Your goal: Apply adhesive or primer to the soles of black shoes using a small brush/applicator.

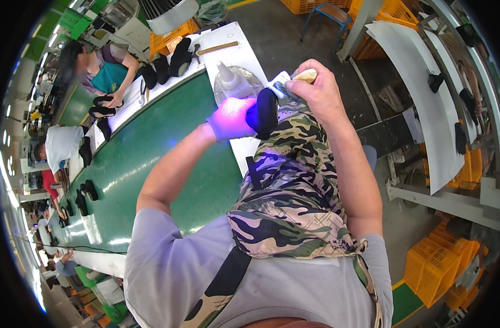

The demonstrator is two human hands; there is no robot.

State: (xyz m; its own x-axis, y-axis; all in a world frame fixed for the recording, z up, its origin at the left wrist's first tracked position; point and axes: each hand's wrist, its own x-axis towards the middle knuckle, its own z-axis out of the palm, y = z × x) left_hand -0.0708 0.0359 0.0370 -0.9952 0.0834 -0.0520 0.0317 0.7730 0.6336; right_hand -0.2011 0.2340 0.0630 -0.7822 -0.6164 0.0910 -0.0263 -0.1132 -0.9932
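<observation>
Holding a black shoe (265,113) in the left hand (232,118), with the grip closed around one side, at twelve o'clock from the middle of the view and just above it. Showing violet-pink light over that hand, fading to blue on the shoe. Pinching a cream-coloured piece (306,76) between thumb and fingers of the right hand (319,89), between one and two o'clock, with the grip pressed together. Showing a white piece with a greenish stain (279,86) between the right hand and the shoe, too small for telling its kind. Wearing a camouflage apron (294,186), running below both hands toward six o'clock. Having a white nozzle-tipped bottle (233,83) near the left hand, toward twelve o'clock. Seeing a hammer (220,47) lying farther off on the white strip of the table (168,142), just short of twelve o'clock, with black shoes (180,59) near it at eleven. Facing a co-worker (103,74) in a teal apron at ten o'clock, handling dark footwear. Passing to four o'clock, finding orange crates (441,265) on the floor.
</observation>
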